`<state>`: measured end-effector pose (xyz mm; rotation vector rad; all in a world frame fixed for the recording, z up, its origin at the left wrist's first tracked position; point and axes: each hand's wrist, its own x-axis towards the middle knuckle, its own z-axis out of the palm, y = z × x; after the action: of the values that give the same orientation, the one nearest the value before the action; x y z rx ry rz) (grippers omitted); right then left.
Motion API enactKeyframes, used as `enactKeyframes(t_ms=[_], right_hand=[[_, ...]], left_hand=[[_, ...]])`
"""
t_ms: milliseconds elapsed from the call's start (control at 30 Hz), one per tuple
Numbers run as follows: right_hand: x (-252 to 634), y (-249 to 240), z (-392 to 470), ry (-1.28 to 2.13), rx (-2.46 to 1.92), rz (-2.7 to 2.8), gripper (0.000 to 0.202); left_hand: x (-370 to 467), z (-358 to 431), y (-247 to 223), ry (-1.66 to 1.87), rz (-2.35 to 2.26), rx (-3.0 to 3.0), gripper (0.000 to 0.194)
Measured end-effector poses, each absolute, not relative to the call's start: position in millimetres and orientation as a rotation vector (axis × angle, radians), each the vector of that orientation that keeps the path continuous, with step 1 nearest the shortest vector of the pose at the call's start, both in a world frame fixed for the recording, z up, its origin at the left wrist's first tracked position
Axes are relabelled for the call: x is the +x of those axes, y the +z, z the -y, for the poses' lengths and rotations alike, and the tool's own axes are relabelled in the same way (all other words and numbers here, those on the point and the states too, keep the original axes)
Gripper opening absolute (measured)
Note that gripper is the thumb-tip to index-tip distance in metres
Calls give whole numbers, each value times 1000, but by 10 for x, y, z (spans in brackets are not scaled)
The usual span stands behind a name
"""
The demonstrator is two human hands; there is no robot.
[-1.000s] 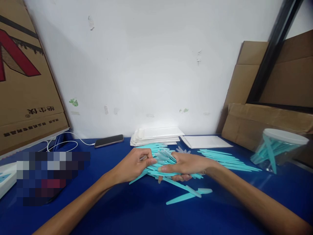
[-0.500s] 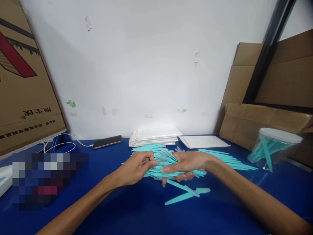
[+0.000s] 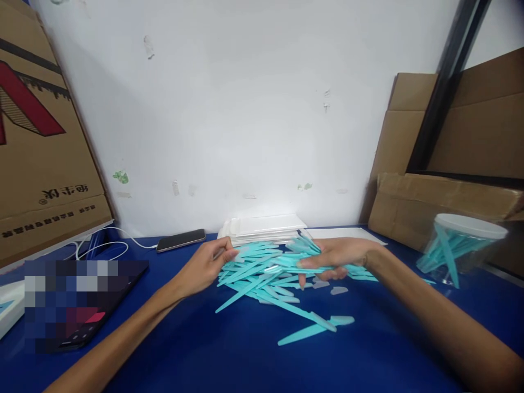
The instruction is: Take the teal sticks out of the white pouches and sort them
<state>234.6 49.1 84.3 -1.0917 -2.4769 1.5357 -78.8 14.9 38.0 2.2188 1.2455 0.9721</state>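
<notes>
My right hand (image 3: 331, 259) is wrapped around a bundle of turquoise eyebrow razors (image 3: 303, 248), just above the table. To the left, my left hand (image 3: 210, 265) has its thumb and fingers pinched together at the pile's left edge, apparently on the end of one razor. Between and below both hands spreads a loose, criss-crossed pile of the same razors (image 3: 245, 273). Two razors lie crossed nearer to me, one of them this razor (image 3: 301, 334). Small translucent pieces, like blade caps (image 3: 339, 290), lie under my right hand.
White flat packs (image 3: 266, 224) are stacked against the wall. A clear tub with a white lid (image 3: 470, 225) holds more razors at right. On the left are a phone (image 3: 180, 240) with a white cable, a partly blurred dark device (image 3: 102, 311) and a large carton (image 3: 53, 164). Cardboard (image 3: 442, 202) stands at right.
My hands have drawn apart: the left moved left and slightly up, the right moved right with its bundle. More of the loose pile now shows between them.
</notes>
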Motion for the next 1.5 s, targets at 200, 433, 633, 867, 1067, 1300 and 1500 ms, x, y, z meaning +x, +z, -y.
enactKeyframes(t_ms=[200, 433, 633, 867, 1067, 1300, 1500], right_hand=[[2542, 971, -612, 1475, -996, 2200, 54], [2927, 857, -918, 1207, -1073, 1866, 59], [3129, 678, -1123, 1106, -1115, 1595, 59], [3189, 724, -1130, 1092, -1058, 1575, 52], [3208, 761, -1105, 1091, -1066, 1585, 43], [3180, 766, -1097, 1109, -1066, 1576, 36], [3183, 747, -1113, 1104, -1066, 1617, 37]], left_hand=[[-634, -79, 332, 884, -1225, 2189, 40], [-203, -168, 388, 632, -1328, 2456, 42], [600, -436, 529, 260, -1282, 2927, 40], [1128, -854, 484, -25, -1083, 3113, 37], [1255, -991, 393, 53, -1045, 3014, 31], [1274, -1023, 414, 214, -940, 2746, 31], [1228, -984, 467, 297, -902, 2568, 39]])
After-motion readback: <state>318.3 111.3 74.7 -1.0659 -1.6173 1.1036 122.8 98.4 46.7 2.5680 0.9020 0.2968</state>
